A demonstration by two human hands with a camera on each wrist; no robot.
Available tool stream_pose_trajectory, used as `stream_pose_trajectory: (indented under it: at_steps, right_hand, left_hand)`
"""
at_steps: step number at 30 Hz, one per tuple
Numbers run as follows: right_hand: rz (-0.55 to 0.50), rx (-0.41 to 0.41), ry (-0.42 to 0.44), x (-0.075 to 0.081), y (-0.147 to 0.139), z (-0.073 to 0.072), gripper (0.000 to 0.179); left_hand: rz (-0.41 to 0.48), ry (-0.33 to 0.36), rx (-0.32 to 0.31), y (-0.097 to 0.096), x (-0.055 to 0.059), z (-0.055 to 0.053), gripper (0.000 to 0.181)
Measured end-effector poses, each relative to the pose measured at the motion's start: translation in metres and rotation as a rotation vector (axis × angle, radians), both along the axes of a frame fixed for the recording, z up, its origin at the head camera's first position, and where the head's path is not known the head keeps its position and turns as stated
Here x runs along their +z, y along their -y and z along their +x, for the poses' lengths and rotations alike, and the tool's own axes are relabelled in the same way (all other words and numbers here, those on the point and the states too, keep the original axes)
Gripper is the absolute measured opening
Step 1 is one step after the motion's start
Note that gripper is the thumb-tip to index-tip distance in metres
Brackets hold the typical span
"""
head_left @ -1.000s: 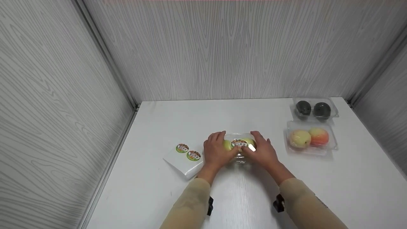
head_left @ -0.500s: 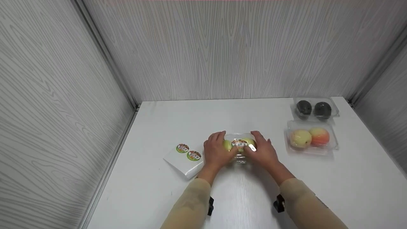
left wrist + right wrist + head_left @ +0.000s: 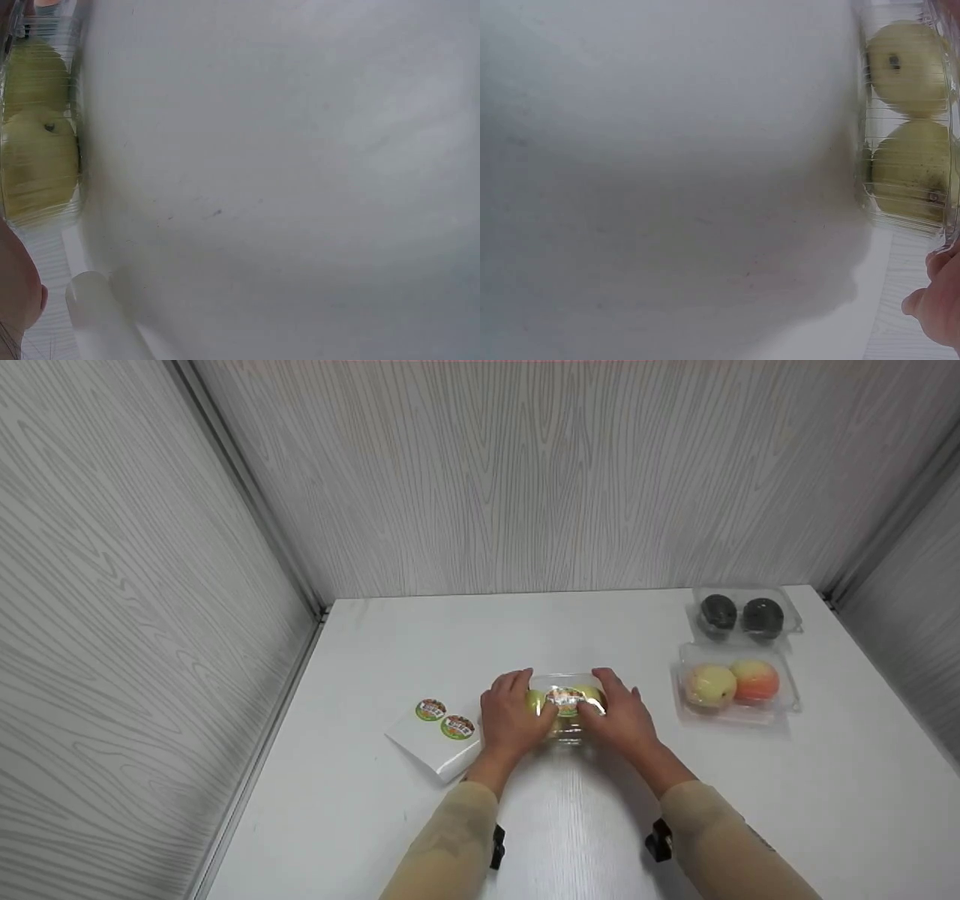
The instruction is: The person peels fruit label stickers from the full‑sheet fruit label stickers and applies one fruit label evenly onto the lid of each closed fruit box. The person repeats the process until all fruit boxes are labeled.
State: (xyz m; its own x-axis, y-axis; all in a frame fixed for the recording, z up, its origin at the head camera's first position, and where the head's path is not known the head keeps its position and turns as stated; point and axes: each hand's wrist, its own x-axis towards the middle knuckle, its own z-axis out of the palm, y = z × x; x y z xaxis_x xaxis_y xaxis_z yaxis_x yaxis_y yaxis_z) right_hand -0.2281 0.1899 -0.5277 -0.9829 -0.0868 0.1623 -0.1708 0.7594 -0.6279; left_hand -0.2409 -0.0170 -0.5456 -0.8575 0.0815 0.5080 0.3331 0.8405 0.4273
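A clear plastic clamshell box (image 3: 568, 733) stands mid-table with two round yellow-green fruits (image 3: 911, 75) inside. On its lid lies a round, colourful printed sticker (image 3: 564, 699). My left hand (image 3: 514, 716) holds the box's left side, and my right hand (image 3: 624, 720) holds the right side. Both thumbs lie on top, pressing at the sticker's left and right edges. The other fingers reach along the sides towards the far corners. In the left wrist view, the ribbed box front shows both fruits (image 3: 37, 161); the palms hide the box's ends.
Left of the hands lies a white sheet of stickers (image 3: 439, 742), its near edge curled up, bearing two round stickers. At the right sit a clear box with two yellow-red fruits (image 3: 755, 680) and, behind it, another with two dark fruits (image 3: 763, 619). Grey wood-grain walls (image 3: 480, 480) enclose the table.
The thumbs have slid slightly apart over the sticker, uncovering more of its middle. The box and the rest of both hands have stayed in place.
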Motion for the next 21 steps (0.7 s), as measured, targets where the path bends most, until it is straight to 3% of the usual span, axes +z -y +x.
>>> stream_pose_trajectory:
  at_steps: [15, 21]
  right_hand:
    - [0.013, -0.004, -0.019, 0.0026, 0.0036, 0.0028, 0.054]
    - [0.006, -0.014, -0.007, -0.0009, 0.0031, 0.0025, 0.058]
  left_hand:
    - [0.088, -0.043, -0.021, 0.0018, 0.0034, 0.0031, 0.05]
    - [0.067, 0.003, -0.028, 0.0017, 0.0032, 0.0026, 0.051]
